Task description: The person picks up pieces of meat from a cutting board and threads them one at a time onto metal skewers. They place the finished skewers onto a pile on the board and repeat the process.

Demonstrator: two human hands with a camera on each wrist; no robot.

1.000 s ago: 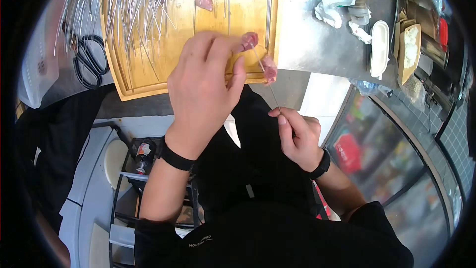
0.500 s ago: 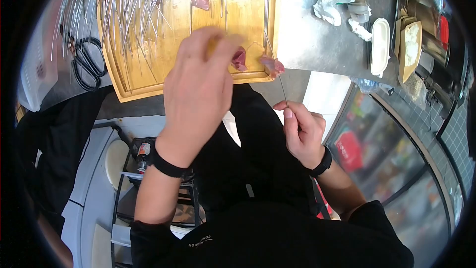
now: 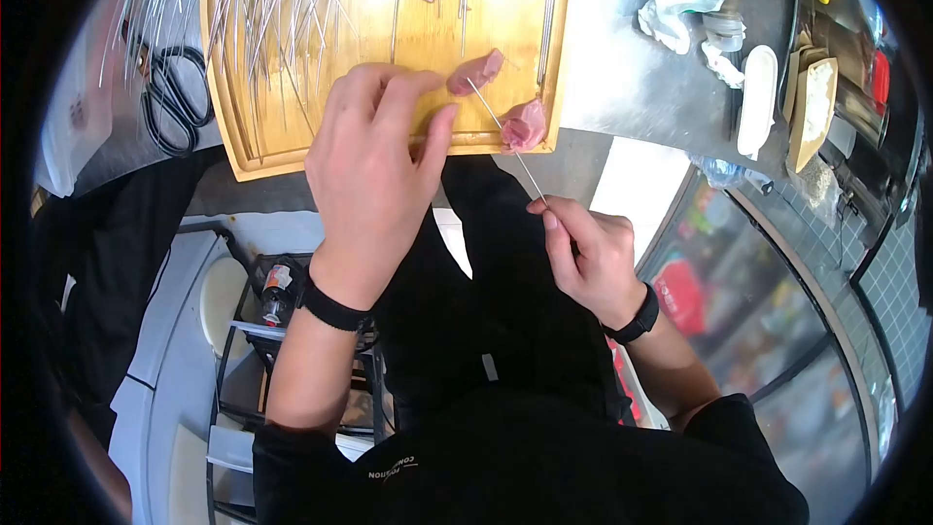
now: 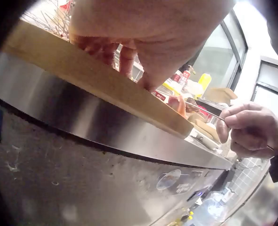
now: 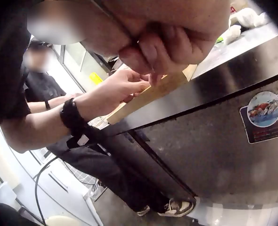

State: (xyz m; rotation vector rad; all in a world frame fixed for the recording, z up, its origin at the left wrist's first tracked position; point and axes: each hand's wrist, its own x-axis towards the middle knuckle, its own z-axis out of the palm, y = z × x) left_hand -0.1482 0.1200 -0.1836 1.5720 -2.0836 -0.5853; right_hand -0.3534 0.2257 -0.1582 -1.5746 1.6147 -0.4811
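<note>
Two pieces of meat concern us at the near right corner of the cutting board (image 3: 292, 151). The threaded piece (image 3: 525, 124) sits partway along the skewer (image 3: 489, 107). The loose piece (image 3: 474, 73) lies on the wood with the skewer's tip right against it.

Our right hand (image 3: 588, 258), off the board's edge and over our lap, has thumb and forefinger clamped on the skewer's lower end. Our left hand (image 3: 374, 170) is curled over the board, and as far as the head view shows its fingertips pinch the near end of the loose piece.

To do this well, we judge that the tip should go in at the middle of the thick part. The skewer should lie low and nearly flat to the wood, so the point does not come out the side. The left fingertips belong beside the line of the point, never ahead of it. A short, steady push from the right hand would serve better than a jab. A grip so far back may let the thin metal bow, so we could slide the pinch up closer to the meat.
</note>
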